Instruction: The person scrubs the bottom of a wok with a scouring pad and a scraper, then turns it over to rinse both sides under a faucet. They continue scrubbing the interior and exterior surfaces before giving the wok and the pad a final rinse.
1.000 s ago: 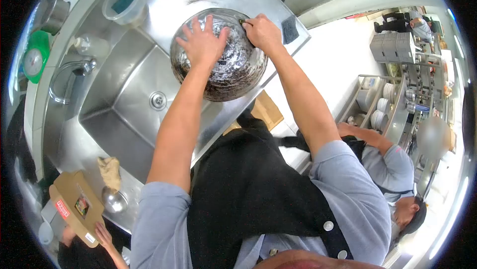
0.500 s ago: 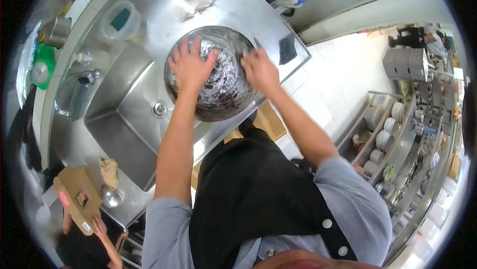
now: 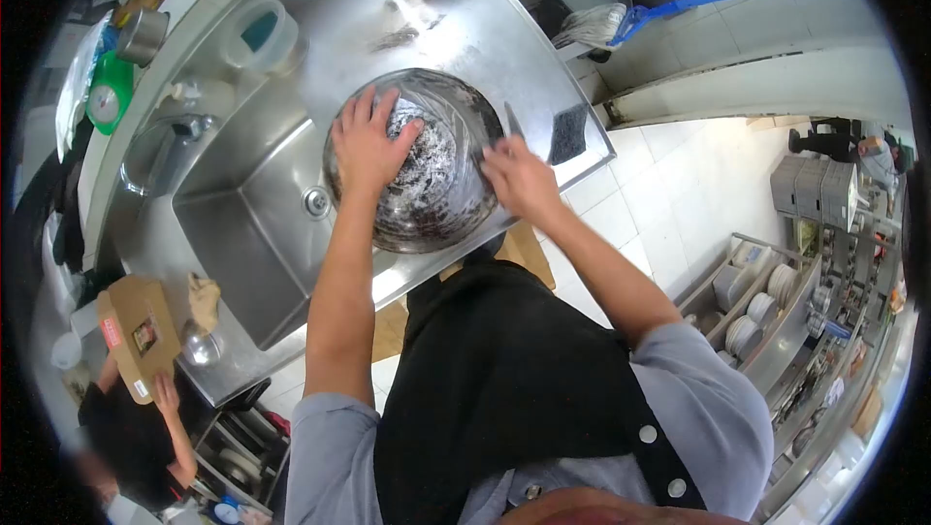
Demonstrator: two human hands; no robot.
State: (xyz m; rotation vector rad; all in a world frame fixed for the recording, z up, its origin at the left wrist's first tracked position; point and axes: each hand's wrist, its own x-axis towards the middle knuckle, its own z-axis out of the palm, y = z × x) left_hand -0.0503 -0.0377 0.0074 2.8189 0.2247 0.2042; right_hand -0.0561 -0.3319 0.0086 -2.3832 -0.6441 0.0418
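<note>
A large metal bowl (image 3: 436, 186) with dark contents stands on the steel counter beside the sink, and clear plastic wrap is stretched over its top. My left hand (image 3: 369, 142) lies flat on the wrap with its fingers spread, near the bowl's left side. My right hand (image 3: 519, 176) rests against the bowl's right rim, fingers pointing inward and pressing the wrap there. Neither hand grips a separate object.
A steel sink (image 3: 252, 224) with a faucet (image 3: 179, 127) lies left of the bowl. A dark sponge (image 3: 567, 132) sits at the counter's right edge. Behind are a lidded plastic tub (image 3: 260, 32) and a green scale (image 3: 107, 94). Another person at lower left holds a cardboard box (image 3: 136, 331). Dish shelves (image 3: 756, 307) stand right.
My right hand has slid from the bowl's far right rim down to its near right side. My left hand stays flat on the wrap. The view has swung slightly.
</note>
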